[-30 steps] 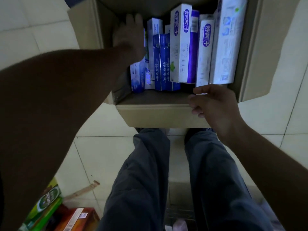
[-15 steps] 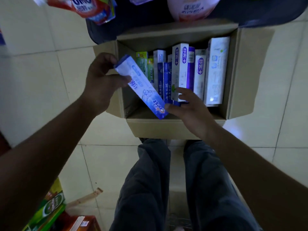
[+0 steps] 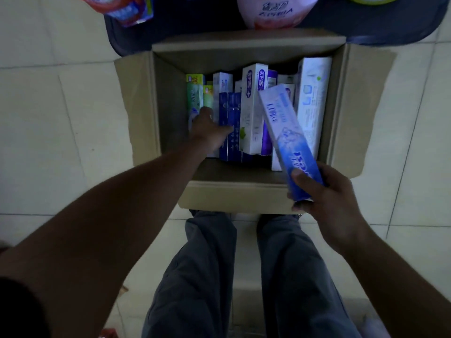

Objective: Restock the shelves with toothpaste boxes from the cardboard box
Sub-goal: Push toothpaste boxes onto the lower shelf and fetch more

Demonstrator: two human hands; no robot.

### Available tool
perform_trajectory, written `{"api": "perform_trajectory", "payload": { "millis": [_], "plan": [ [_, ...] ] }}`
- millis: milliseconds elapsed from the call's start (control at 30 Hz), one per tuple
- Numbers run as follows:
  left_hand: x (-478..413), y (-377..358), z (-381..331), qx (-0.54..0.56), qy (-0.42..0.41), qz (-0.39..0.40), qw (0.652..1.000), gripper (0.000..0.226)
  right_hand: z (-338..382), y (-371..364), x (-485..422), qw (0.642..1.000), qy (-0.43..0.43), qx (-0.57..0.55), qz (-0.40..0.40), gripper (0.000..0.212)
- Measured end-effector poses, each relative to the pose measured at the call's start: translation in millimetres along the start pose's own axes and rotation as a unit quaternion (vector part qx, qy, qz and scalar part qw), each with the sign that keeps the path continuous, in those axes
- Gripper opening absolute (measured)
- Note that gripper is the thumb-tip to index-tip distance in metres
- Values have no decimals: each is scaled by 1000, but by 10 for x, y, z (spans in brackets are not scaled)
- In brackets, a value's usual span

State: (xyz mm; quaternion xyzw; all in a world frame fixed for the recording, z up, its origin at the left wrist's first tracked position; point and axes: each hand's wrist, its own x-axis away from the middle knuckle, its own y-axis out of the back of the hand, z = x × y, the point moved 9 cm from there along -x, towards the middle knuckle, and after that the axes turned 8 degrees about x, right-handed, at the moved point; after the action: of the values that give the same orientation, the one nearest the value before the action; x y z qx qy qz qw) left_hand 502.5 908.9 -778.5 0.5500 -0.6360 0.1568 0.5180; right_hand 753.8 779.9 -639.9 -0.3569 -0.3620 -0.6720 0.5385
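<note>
An open cardboard box [image 3: 234,195] stands on the tiled floor in front of my legs, with several toothpaste boxes upright inside. My right hand [image 3: 327,201] grips the near end of a light blue toothpaste box [image 3: 285,132], which slants up over the carton's right side. My left hand [image 3: 207,129] reaches down inside the carton at its left and touches a white box next to the dark blue boxes [image 3: 230,123]. Whether its fingers grip that box is hidden. Green boxes [image 3: 195,93] stand at the far left of the row.
The carton's flaps are folded out to the left [image 3: 133,106] and right [image 3: 361,111]. Beyond it a dark surface [image 3: 195,28] carries packaged goods, among them a pink-white bag [image 3: 275,11] and a red pack [image 3: 122,6]. Pale floor tiles lie on both sides.
The light blue box passed from my left hand to my right hand and moved to the right. My left hand went back down into the carton's left side.
</note>
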Motion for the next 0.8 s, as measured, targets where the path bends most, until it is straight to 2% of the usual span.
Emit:
{"api": "perform_trajectory", "payload": {
  "millis": [67,133,233,333,433,533,633,800],
  "plan": [
    [-180,-173,201,-44,18,18,999,66,-30,75,-27,1000,3,-16,-6,19],
    [-274,-234,319,-71,27,-2,997,63,-53,103,-61,1000,4,-15,-7,21],
    [-315,-221,353,-82,16,-38,996,45,-71,55,-83,1000,5,-6,-3,17],
    [-262,-138,347,-76,7,-38,996,26,-40,-50,-57,1000,-5,-18,2,15],
    [-55,112,358,3,21,-57,998,19,16,-151,42,999,-25,-32,10,23],
    [376,489,257,128,41,-65,989,36,197,-224,227,999,-32,-35,14,21],
    [1043,831,70,185,54,-27,981,38,505,-299,549,999,-25,-30,19,19],
    [2283,1300,-365,320,69,47,944,59,1166,-556,1392,996,-18,-74,45,26]
  ]
}}
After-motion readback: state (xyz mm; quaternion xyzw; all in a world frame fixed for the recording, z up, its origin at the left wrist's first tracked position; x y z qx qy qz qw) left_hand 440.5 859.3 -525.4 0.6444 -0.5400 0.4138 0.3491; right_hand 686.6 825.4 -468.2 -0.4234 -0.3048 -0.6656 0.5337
